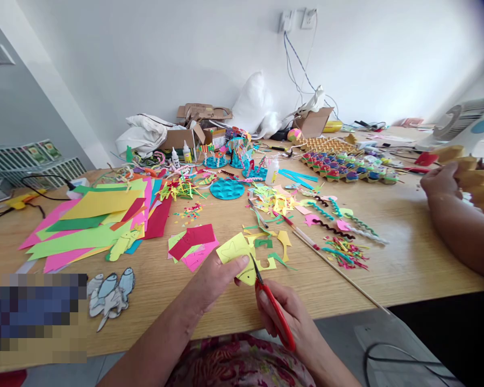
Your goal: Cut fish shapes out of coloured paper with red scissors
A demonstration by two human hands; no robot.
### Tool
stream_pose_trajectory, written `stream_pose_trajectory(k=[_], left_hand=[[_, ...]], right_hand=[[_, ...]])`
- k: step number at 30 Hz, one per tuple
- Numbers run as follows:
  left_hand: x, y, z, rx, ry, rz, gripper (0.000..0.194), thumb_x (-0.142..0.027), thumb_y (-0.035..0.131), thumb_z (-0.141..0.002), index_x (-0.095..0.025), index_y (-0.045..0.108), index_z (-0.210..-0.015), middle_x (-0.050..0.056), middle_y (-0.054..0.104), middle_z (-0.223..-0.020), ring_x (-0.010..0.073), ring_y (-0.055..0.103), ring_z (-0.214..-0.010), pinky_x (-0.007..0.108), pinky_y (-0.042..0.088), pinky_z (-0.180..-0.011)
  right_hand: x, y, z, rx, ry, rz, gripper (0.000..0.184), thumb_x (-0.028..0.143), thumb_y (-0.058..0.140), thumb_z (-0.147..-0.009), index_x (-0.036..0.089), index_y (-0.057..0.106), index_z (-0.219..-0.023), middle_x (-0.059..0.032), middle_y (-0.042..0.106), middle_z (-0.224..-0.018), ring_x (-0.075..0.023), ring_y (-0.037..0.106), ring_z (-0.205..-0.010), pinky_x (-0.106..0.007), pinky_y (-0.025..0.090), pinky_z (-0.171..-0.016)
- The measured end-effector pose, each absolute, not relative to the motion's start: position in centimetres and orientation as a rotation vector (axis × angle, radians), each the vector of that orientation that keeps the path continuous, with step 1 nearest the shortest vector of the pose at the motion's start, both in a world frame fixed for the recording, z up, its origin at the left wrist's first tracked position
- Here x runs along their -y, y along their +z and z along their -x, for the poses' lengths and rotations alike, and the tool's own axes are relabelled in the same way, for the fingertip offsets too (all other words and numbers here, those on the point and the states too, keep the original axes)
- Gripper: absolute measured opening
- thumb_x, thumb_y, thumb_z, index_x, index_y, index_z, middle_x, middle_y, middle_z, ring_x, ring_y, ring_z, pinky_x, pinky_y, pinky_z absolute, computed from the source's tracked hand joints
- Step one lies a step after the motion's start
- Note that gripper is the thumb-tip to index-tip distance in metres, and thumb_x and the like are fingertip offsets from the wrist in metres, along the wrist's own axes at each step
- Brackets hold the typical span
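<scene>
Pinched between the thumb and fingers of my left hand (221,274) is a yellow paper piece (234,248) with a drawn fish outline; its lower end is cut to a rounded shape. My right hand (284,306) grips red-handled scissors (276,309), their blades at the paper's right edge. How far the blades are apart is hard to see. Just beyond lie green and yellow paper offcuts (284,247). To the left rest red, pink and yellow-green sheets (192,244) with drawn outlines. Several cut-out fish (112,293) lie near the front edge, left of my left forearm.
Coloured paper sheets (89,215) are piled at left. A blue scalloped disc (227,188), glue bottle (272,172), twisted pipe cleaners (333,228) and a long stick (342,274) lie beyond my hands. At right, another person's hand (441,180) holds an egg-carton piece (478,180).
</scene>
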State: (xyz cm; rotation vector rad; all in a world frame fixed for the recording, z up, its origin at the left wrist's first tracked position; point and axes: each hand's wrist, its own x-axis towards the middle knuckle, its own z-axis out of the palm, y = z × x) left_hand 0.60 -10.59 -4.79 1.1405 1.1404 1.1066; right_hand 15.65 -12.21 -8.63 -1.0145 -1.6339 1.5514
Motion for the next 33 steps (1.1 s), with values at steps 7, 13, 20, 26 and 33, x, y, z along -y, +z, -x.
stream_pose_trajectory(k=[7,13,20,26,33], left_hand=[[10.77,-4.76,-0.88,-1.144,1.116,-1.11,0.017,-0.033,0.057,-0.069,-0.016,0.055,-0.067,-0.003,0.05,-0.059,0.0102,0.043,-0.055,0.022,0.035,-0.05],[10.72,-5.15,-0.94,-1.118,1.105,-1.102,0.016,-0.031,0.055,-0.07,-0.015,0.057,-0.073,-0.002,0.052,-0.063,0.0109,0.046,-0.059,0.023,0.037,-0.054],[10.72,-5.19,-0.8,-1.105,1.075,-1.118,0.018,-0.033,0.054,-0.071,-0.015,0.056,-0.073,-0.001,0.053,-0.065,0.0108,0.045,-0.059,0.023,0.036,-0.053],[10.62,-5.18,-0.53,-1.085,1.051,-1.144,0.017,-0.03,0.053,-0.073,-0.015,0.058,-0.076,-0.001,0.053,-0.066,0.0109,0.046,-0.061,0.024,0.038,-0.058],[10.66,-5.03,-0.1,-1.056,1.03,-1.195,0.022,-0.03,0.052,-0.075,-0.015,0.063,-0.088,0.0,0.057,-0.071,0.0122,0.048,-0.067,0.025,0.039,-0.064]], right_hand=[[12.11,-8.2,-15.5,1.627,1.583,0.993,0.05,0.066,0.04,-0.079,0.022,0.036,-0.056,0.005,0.037,-0.043,-0.0101,0.032,-0.043,-0.021,0.027,-0.04],[12.27,-8.29,-15.53,1.606,1.601,0.968,0.048,0.063,0.041,-0.08,0.021,0.036,-0.057,0.0058,0.036,-0.044,-0.0092,0.03,-0.042,-0.021,0.026,-0.04],[12.25,-8.48,-15.5,1.581,1.603,0.986,0.05,0.065,0.042,-0.078,0.022,0.033,-0.055,0.0071,0.033,-0.043,-0.0083,0.027,-0.041,-0.021,0.022,-0.04],[12.28,-8.53,-15.73,1.631,1.578,1.005,0.05,0.063,0.04,-0.081,0.021,0.033,-0.055,0.0061,0.036,-0.044,-0.0083,0.028,-0.041,-0.022,0.021,-0.04],[12.31,-8.83,-15.88,1.674,1.53,1.027,0.051,0.064,0.04,-0.08,0.021,0.035,-0.054,0.0055,0.037,-0.044,-0.0088,0.031,-0.041,-0.022,0.022,-0.04]])
